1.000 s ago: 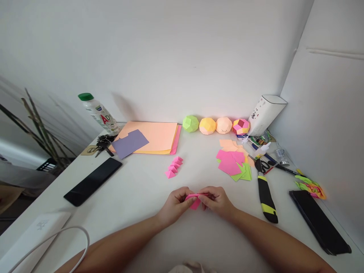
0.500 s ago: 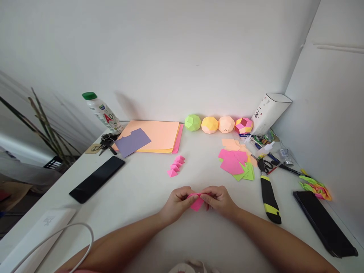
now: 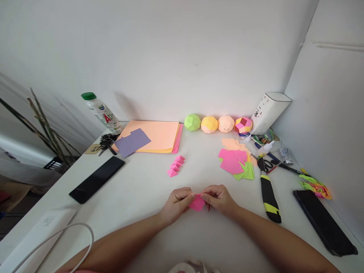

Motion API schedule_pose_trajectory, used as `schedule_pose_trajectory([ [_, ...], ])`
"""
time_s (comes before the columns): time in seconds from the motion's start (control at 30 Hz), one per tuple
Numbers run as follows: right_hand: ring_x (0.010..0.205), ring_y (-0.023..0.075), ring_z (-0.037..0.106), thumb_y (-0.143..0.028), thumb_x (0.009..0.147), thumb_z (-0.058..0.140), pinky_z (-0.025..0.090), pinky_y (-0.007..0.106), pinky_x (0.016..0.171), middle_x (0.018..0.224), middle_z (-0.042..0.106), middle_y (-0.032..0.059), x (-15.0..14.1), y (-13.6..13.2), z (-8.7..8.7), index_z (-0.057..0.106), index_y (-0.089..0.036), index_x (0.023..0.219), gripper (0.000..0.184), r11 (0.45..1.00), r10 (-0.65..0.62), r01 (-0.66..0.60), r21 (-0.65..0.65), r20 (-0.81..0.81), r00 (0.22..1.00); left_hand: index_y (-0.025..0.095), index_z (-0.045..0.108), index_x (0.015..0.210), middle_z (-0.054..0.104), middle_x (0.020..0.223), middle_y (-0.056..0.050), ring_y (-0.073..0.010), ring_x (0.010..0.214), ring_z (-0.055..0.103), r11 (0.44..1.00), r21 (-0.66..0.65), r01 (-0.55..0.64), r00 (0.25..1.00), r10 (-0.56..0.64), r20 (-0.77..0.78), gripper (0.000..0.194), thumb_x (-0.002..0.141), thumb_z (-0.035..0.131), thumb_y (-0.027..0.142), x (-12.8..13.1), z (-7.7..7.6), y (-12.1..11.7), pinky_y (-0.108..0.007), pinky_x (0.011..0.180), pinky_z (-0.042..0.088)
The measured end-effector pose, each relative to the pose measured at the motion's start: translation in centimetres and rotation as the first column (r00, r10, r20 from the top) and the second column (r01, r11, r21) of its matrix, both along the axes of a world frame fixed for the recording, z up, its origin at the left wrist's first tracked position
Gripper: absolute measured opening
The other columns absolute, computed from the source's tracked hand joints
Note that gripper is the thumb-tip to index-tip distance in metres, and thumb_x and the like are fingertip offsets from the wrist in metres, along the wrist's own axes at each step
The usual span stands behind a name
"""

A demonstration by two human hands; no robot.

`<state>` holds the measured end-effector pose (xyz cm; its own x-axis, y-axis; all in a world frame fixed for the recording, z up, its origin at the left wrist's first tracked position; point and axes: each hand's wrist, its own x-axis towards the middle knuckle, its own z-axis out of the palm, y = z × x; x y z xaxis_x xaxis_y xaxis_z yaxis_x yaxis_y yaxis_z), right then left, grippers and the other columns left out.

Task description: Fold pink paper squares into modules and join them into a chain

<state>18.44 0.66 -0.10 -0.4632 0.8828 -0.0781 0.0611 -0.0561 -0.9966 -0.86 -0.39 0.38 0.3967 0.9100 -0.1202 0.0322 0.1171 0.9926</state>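
Observation:
Between my two hands is a small piece of pink paper (image 3: 197, 203), held just above the table near its front. My left hand (image 3: 179, 204) pinches its left side between thumb and fingers. With thumb and fingertips my right hand (image 3: 218, 200) grips the upper right corner. Several folded pink paper pieces (image 3: 176, 166) stand in a slanting row beyond my left hand. Past my right hand lies a loose pile of pink paper pieces (image 3: 232, 160), with green pieces (image 3: 249, 171) and peach pieces (image 3: 231, 142) around it.
Four-colour paper balls, including a green ball (image 3: 192, 123), line the wall. Peach sheets (image 3: 159, 132) carry a purple piece (image 3: 133, 142). A utility knife (image 3: 269, 197), scissors (image 3: 265, 165) and a black case (image 3: 324, 223) lie right; a phone (image 3: 97, 179) and bottle (image 3: 102, 113) are left.
The pink paper has been turned slightly between my fingers, so more of its flat face shows. Both hands stay in nearly the same place.

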Motion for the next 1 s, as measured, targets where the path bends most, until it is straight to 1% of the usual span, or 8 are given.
schedule_pose_trajectory([
  [0.07,0.042,0.0089,0.050,-0.037,0.081,0.061,0.039,0.020,0.042,0.049,0.055,-0.0023,0.02,0.03,0.08,0.067,-0.013,0.078,0.025,1.000,-0.001,0.001,-0.012,0.001,1.000,0.015,0.042,0.045,0.038,0.050,0.004,-0.0068,0.045,0.033,1.000,0.021,0.001,1.000,0.000,-0.021,0.051,0.089,0.044,0.042,-0.09,-0.07,-0.04,-0.022,0.045,0.027],
  [0.17,0.042,0.0088,0.050,-0.038,0.082,0.060,0.038,0.020,0.041,0.048,0.055,-0.0024,0.06,0.05,0.20,0.067,-0.013,0.077,0.026,1.000,-0.008,0.008,-0.027,0.007,1.000,0.016,0.044,0.052,0.040,0.050,0.005,-0.0075,0.045,0.035,0.999,0.011,-0.034,0.999,0.034,-0.016,0.047,0.091,0.038,0.040,-0.11,-0.07,-0.12,-0.022,0.047,0.030],
  [0.3,0.043,0.0089,0.050,-0.039,0.082,0.060,0.039,0.020,0.042,0.051,0.057,-0.0012,0.08,-0.03,0.18,0.066,-0.013,0.075,0.028,1.000,0.003,-0.003,-0.022,0.005,1.000,0.017,0.052,0.071,0.049,0.059,0.005,-0.0072,0.047,0.040,0.999,-0.032,-0.039,0.996,0.041,0.084,0.026,0.084,0.054,0.040,0.25,0.24,-0.21,-0.021,0.048,0.033],
  [0.37,0.045,0.0094,0.052,-0.039,0.081,0.060,0.041,0.020,0.043,0.054,0.058,-0.0001,0.06,-0.08,0.09,0.067,-0.013,0.075,0.027,1.000,0.007,-0.007,-0.019,0.007,1.000,0.017,0.051,0.072,0.053,0.061,0.004,-0.0088,0.051,0.046,0.998,-0.058,-0.024,0.995,0.029,0.091,0.025,0.080,0.060,0.039,0.50,0.42,-0.28,-0.021,0.050,0.035],
  [0.47,0.045,0.0096,0.052,-0.039,0.081,0.060,0.043,0.021,0.044,0.057,0.060,0.0009,-0.03,-0.09,0.00,0.068,-0.014,0.076,0.027,1.000,0.015,-0.015,0.003,0.026,1.000,0.017,0.049,0.068,0.057,0.063,0.001,-0.0118,0.059,0.052,0.997,-0.072,-0.018,0.998,0.023,0.063,0.026,0.079,0.060,0.037,0.71,0.47,-0.38,-0.023,0.055,0.039],
  [0.8,0.044,0.0094,0.051,-0.036,0.081,0.060,0.039,0.020,0.042,0.052,0.058,-0.0003,-0.28,-0.29,-0.01,0.068,-0.013,0.074,0.026,0.997,0.031,-0.037,0.073,0.083,0.996,0.017,0.048,0.066,0.050,0.055,0.004,-0.0084,0.048,0.043,0.999,-0.042,-0.030,0.999,0.029,-0.026,0.020,0.076,0.059,0.031,0.69,0.13,-0.42,-0.021,0.047,0.033],
  [0.9,0.044,0.0096,0.050,-0.036,0.080,0.060,0.040,0.021,0.043,0.052,0.057,-0.0001,-0.16,-0.23,0.15,0.067,-0.013,0.071,0.025,0.999,0.007,-0.010,0.053,0.069,0.998,0.018,0.045,0.066,0.044,0.052,0.007,-0.0059,0.041,0.037,0.992,-0.116,-0.045,0.998,0.051,0.042,0.024,0.076,0.058,0.035,0.54,0.09,-0.42,-0.019,0.042,0.028],
  [1.0,0.044,0.0097,0.050,-0.034,0.079,0.060,0.040,0.021,0.043,0.053,0.057,-0.0001,-0.08,-0.14,0.30,0.066,-0.014,0.069,0.024,0.999,-0.014,0.013,0.033,0.049,0.999,0.019,0.043,0.069,0.048,0.062,0.005,-0.0060,0.043,0.042,0.989,-0.142,-0.052,0.983,0.076,0.168,0.027,0.079,0.056,0.039,0.41,-0.08,-0.41,-0.020,0.044,0.032],
])
